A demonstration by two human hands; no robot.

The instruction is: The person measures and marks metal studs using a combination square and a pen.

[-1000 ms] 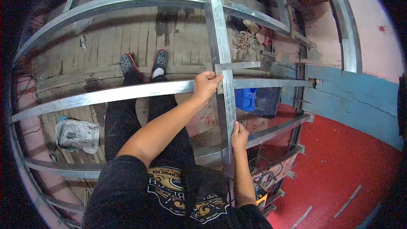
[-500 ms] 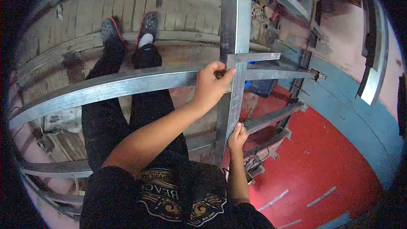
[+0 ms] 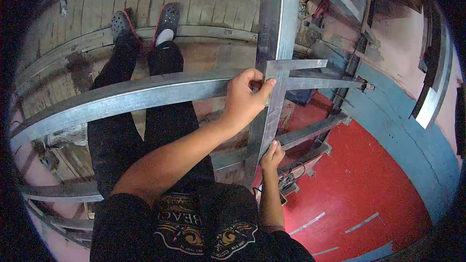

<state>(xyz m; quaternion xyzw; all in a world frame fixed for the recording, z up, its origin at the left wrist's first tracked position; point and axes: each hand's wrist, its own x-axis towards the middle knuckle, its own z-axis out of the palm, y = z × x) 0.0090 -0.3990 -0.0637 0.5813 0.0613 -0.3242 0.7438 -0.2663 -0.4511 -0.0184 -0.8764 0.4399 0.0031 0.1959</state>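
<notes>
Gripping, left hand (image 3: 242, 98): closed over the cross rail (image 3: 136, 98) right at its joint with the long channel (image 3: 274, 39); fingers curled over the rail's top edge, thumb tip pressed on the channel's face.
right hand (image 3: 273, 155): lower down the long channel, fingers wrapped round its right edge; closed grip, palm side hidden.
long channel: galvanised steel, runs from the top edge of the view down toward the person's chest, lying on top of the cross rail.
cross rail: same grey steel, passes under the long channel; most of it stretches away to the channel's left, a short end shows on its right.
short strip (image 3: 298, 64): thin metal piece sticking out to the right of the long channel, just above the left hand; cannot tell if the fingers touch it.
lower rail (image 3: 310, 133): crosses under the long channel near the right hand and carries on to the channel's right.
shoes (image 3: 167, 17): dark pair on wood planks (image 3: 213, 0), left of the long channel and well below the frame.
red floor (image 3: 378, 179): right of the long channel, far below.
blue wall band (image 3: 403, 116): further right of the channel, above the red floor.
</notes>
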